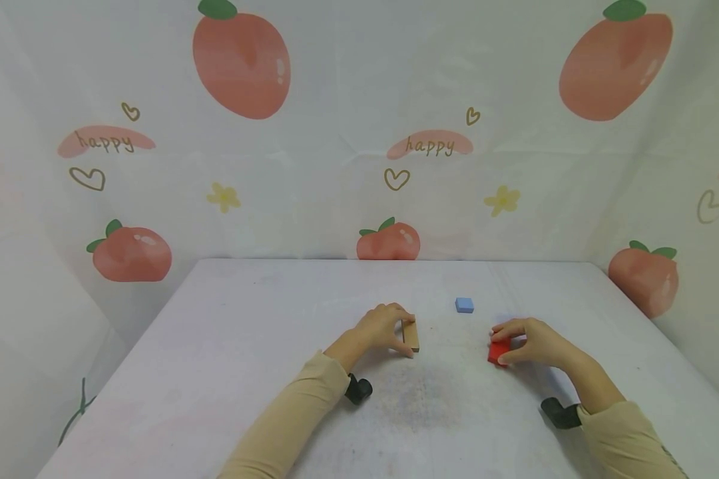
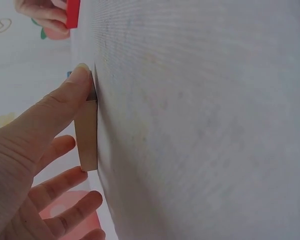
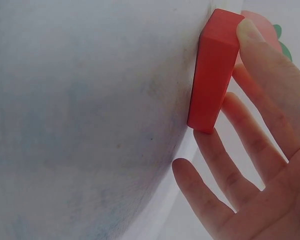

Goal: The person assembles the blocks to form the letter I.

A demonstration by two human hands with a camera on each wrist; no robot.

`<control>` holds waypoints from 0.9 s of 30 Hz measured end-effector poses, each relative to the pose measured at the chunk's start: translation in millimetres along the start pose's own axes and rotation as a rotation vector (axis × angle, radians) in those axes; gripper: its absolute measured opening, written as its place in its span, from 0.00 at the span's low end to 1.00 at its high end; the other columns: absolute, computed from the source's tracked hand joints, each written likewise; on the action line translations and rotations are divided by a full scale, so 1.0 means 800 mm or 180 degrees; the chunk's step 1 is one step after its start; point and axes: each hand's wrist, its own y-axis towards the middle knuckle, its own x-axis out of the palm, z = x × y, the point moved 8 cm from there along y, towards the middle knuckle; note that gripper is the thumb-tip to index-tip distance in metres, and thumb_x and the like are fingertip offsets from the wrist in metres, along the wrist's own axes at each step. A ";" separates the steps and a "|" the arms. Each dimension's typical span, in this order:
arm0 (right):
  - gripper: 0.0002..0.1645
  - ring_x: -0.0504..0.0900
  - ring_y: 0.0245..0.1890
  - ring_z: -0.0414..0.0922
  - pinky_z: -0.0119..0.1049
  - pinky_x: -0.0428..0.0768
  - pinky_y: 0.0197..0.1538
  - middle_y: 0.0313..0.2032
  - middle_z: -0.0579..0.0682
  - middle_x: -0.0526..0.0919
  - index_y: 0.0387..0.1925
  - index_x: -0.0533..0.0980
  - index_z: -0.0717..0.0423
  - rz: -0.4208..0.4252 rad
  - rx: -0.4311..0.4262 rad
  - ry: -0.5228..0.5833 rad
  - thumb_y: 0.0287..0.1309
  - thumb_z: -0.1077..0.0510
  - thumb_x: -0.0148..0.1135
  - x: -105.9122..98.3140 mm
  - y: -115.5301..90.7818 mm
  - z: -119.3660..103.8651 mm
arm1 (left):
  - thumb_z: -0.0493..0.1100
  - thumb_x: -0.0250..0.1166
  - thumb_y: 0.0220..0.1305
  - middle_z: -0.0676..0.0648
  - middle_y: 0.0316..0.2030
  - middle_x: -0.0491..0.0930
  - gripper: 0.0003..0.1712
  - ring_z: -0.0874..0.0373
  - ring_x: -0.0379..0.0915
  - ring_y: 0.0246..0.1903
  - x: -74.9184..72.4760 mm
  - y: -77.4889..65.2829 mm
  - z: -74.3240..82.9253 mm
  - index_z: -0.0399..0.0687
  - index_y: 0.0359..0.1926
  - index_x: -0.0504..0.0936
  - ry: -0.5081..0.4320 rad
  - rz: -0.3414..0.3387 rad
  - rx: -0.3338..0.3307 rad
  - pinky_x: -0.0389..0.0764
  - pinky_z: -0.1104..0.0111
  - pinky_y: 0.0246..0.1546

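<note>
In the head view, my left hand [image 1: 379, 328] spans a flat tan wooden block [image 1: 411, 336] near the middle of the table, thumb at its near end and fingers at its far end. The left wrist view shows the thumb by a dark end of that tan block [image 2: 86, 137], with a fingertip at the opposite end. To the right, my right hand [image 1: 539, 342] pinches a red rectangular block [image 1: 498, 351] between thumb and fingers. Seen from the right wrist, the red block [image 3: 215, 70] lies on the table, its far end against a fingertip; the other fingers spread beside it.
A small blue block [image 1: 464, 305] sits farther back, between the two hands. The white table [image 1: 228, 346] ends at a hanging cloth [image 1: 323, 100] printed with fruit, hearts and flowers. Black wrist-worn devices [image 1: 359, 390] stick out beside both sleeves.
</note>
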 end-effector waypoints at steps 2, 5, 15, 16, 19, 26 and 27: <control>0.22 0.72 0.53 0.63 0.52 0.79 0.49 0.51 0.64 0.79 0.42 0.82 0.61 0.0000 -0.0004 -0.0004 0.43 0.56 0.73 0.000 0.000 -0.001 | 0.60 0.74 0.41 0.52 0.58 0.73 0.40 0.51 0.70 0.54 0.000 -0.001 0.000 0.56 0.58 0.76 -0.0008 -0.0005 0.0014 0.74 0.61 0.52; 0.22 0.73 0.53 0.63 0.50 0.79 0.49 0.50 0.64 0.80 0.42 0.82 0.61 0.0006 -0.0022 -0.0025 0.42 0.56 0.73 -0.001 0.000 -0.002 | 0.60 0.73 0.43 0.51 0.58 0.73 0.38 0.51 0.69 0.55 -0.001 -0.003 0.001 0.56 0.58 0.76 -0.0030 0.0009 0.0060 0.73 0.61 0.52; 0.22 0.74 0.53 0.63 0.48 0.80 0.48 0.50 0.64 0.80 0.41 0.82 0.62 0.0010 -0.0091 -0.0022 0.42 0.56 0.73 -0.001 0.000 -0.002 | 0.52 0.68 0.54 0.52 0.54 0.78 0.23 0.52 0.72 0.55 -0.009 -0.006 0.003 0.54 0.52 0.81 -0.0177 0.0196 0.0253 0.72 0.61 0.55; 0.22 0.74 0.53 0.63 0.46 0.80 0.48 0.50 0.64 0.80 0.41 0.82 0.62 0.0012 -0.0097 -0.0029 0.42 0.56 0.73 -0.001 0.001 -0.002 | 0.51 0.69 0.54 0.53 0.54 0.79 0.22 0.53 0.72 0.55 -0.009 -0.006 0.002 0.54 0.50 0.82 -0.0195 0.0208 0.0241 0.72 0.62 0.55; 0.22 0.74 0.52 0.62 0.39 0.80 0.47 0.50 0.63 0.80 0.41 0.82 0.61 0.0026 -0.0115 -0.0062 0.42 0.55 0.73 -0.001 0.001 -0.001 | 0.51 0.69 0.53 0.54 0.53 0.80 0.19 0.54 0.73 0.54 -0.008 -0.007 0.001 0.54 0.47 0.84 -0.0185 0.0230 0.0191 0.72 0.63 0.55; 0.22 0.74 0.51 0.61 0.33 0.79 0.46 0.50 0.61 0.80 0.41 0.83 0.59 0.0037 -0.0118 -0.0093 0.42 0.54 0.73 -0.001 0.000 -0.001 | 0.51 0.69 0.53 0.55 0.48 0.82 0.14 0.58 0.75 0.54 -0.007 -0.009 -0.001 0.54 0.40 0.86 -0.0172 0.0282 0.0141 0.73 0.64 0.55; 0.22 0.74 0.51 0.60 0.34 0.79 0.46 0.50 0.61 0.80 0.42 0.83 0.59 0.0035 -0.0115 -0.0090 0.42 0.54 0.73 -0.001 0.000 -0.001 | 0.51 0.69 0.53 0.55 0.47 0.83 0.13 0.58 0.75 0.53 -0.006 -0.009 -0.001 0.54 0.40 0.86 -0.0176 0.0297 0.0145 0.74 0.63 0.54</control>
